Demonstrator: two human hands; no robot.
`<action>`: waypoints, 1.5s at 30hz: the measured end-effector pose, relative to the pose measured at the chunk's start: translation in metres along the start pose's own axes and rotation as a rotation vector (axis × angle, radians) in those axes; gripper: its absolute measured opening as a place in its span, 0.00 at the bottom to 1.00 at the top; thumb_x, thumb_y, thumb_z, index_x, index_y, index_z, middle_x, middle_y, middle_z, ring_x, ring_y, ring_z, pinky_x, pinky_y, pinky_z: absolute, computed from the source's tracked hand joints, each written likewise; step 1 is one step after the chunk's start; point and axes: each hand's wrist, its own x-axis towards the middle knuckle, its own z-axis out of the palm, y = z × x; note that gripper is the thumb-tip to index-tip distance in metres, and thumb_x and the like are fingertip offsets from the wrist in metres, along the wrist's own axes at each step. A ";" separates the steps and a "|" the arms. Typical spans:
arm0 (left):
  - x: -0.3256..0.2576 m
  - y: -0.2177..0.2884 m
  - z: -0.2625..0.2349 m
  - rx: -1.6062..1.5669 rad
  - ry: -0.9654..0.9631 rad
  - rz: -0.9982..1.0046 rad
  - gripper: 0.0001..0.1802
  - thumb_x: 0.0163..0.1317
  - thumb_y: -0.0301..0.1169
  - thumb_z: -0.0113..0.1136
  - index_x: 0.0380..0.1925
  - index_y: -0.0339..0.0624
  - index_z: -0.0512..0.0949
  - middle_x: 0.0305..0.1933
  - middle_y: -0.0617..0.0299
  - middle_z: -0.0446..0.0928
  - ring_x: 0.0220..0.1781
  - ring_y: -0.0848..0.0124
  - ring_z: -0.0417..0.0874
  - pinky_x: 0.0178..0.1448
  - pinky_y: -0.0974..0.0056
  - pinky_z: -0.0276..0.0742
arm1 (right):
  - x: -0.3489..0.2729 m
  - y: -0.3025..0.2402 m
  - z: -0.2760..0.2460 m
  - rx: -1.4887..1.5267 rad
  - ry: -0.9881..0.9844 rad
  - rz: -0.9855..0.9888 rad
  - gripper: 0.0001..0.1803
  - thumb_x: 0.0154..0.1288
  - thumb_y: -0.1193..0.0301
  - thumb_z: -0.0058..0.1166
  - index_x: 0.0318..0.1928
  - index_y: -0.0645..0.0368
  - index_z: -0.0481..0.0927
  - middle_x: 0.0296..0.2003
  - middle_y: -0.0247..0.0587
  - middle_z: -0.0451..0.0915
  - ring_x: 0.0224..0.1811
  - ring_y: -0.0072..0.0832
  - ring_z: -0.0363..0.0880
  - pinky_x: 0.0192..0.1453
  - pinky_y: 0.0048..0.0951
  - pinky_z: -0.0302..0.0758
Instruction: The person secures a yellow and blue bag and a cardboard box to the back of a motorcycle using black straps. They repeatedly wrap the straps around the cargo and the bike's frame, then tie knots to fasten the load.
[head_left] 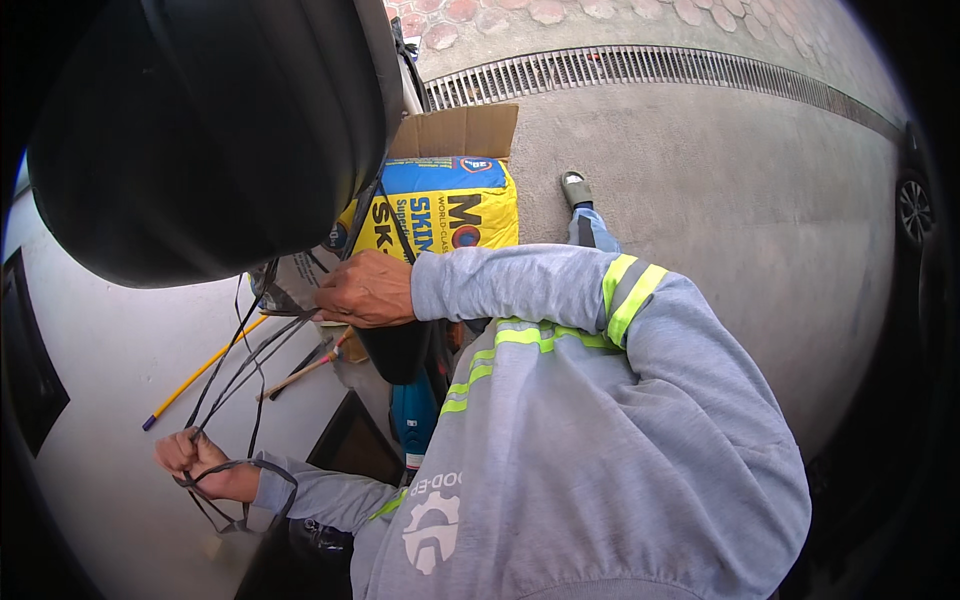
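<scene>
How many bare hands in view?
2. The right hand, left of picture centre, pinches black straps; the left hand, lower left, is closed in a fist around the straps. No other hand shows.

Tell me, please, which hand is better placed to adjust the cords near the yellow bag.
Probably the right hand: it is at the black cords close to the yellow bag, while the left hand is farther off, cords looped around its wrist.
</scene>
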 end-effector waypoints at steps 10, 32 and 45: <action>-0.047 -0.248 -0.075 1.009 0.081 -0.115 0.29 0.74 0.56 0.33 0.46 0.38 0.67 0.47 0.50 0.69 0.50 0.59 0.71 0.53 0.54 0.64 | 0.032 -0.059 0.008 0.138 0.119 0.009 0.26 0.74 0.54 0.41 0.26 0.60 0.80 0.22 0.48 0.79 0.26 0.49 0.80 0.31 0.44 0.74; -0.125 -0.018 -0.047 1.714 0.396 -1.377 0.26 0.70 0.49 0.55 0.16 0.50 0.62 0.15 0.72 0.60 0.16 0.79 0.58 0.22 0.71 0.52 | -0.189 0.136 -0.121 0.406 0.508 1.279 0.49 0.55 0.41 0.62 0.68 0.61 0.63 0.56 0.60 0.75 0.59 0.45 0.75 0.64 0.39 0.71; -0.003 -0.001 0.050 2.112 0.846 1.164 0.14 0.67 0.34 0.61 0.40 0.30 0.78 0.40 0.53 0.84 0.42 0.66 0.84 0.50 0.66 0.77 | -0.193 0.106 -0.098 0.532 0.245 0.872 0.74 0.36 0.49 0.80 0.75 0.64 0.43 0.67 0.58 0.62 0.71 0.44 0.62 0.76 0.41 0.56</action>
